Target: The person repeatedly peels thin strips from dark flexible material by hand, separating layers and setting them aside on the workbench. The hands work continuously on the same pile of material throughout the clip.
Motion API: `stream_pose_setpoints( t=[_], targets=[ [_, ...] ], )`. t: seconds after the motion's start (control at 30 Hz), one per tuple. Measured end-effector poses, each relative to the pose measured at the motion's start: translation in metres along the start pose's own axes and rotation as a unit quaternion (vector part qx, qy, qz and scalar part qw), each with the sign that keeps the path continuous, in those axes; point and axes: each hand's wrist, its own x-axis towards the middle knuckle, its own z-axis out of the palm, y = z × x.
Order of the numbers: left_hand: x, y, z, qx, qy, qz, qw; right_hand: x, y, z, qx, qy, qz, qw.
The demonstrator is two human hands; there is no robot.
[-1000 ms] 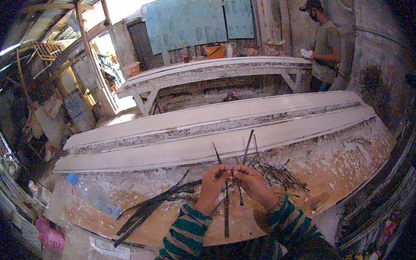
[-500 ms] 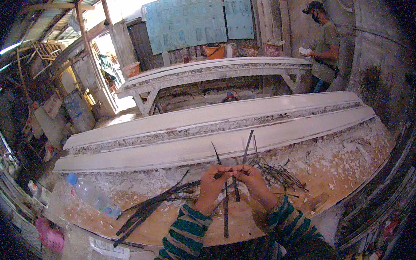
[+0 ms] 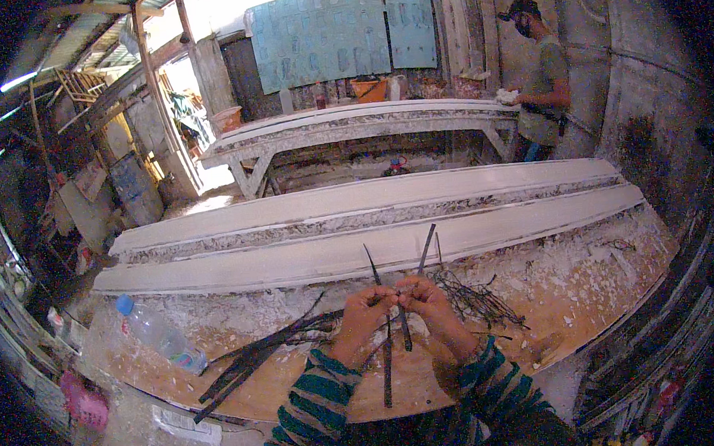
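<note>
Thin dark strips sit at lower centre, pinched between the left hand and right hand, fingers clenched on them over the desk. Best keep the ends aligned and the pull even. More strips lie lower left beside a bottle.

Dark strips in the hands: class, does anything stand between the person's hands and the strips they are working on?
Nothing visible does. Both the left hand and right hand already grip the dark strips directly, above the workbench.
</note>
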Motion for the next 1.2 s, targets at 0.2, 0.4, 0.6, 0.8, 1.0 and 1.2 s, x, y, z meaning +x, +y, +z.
stream_pose_setpoints(
  t=[0.2,0.4,0.6,0.8,1.0,1.2],
  targets=[
    [-0.004,0.005,-0.003,0.0,-0.027,0.05,0.998,0.0,0.0,0.0,0.029,-0.035,-0.029,0.999],
    [-0.003,0.006,0.0,0.086,0.006,0.071,0.994,-0.002,-0.005,0.003,-0.02,-0.026,-0.024,0.999],
    [-0.009,0.013,0.003,0.173,0.035,0.161,0.971,0.001,0.001,-0.002,-0.037,-0.053,0.001,0.998],
    [-0.011,0.014,0.006,0.26,0.06,0.161,0.95,0.005,0.012,-0.009,-0.059,-0.065,-0.017,0.996],
    [-0.013,0.017,0.007,0.278,0.058,0.162,0.945,0.003,0.009,-0.007,-0.06,-0.042,-0.001,0.997],
    [-0.011,0.014,0.002,0.286,0.054,0.164,0.943,-0.002,-0.004,-0.001,-0.038,-0.023,0.051,0.998]
  ],
)
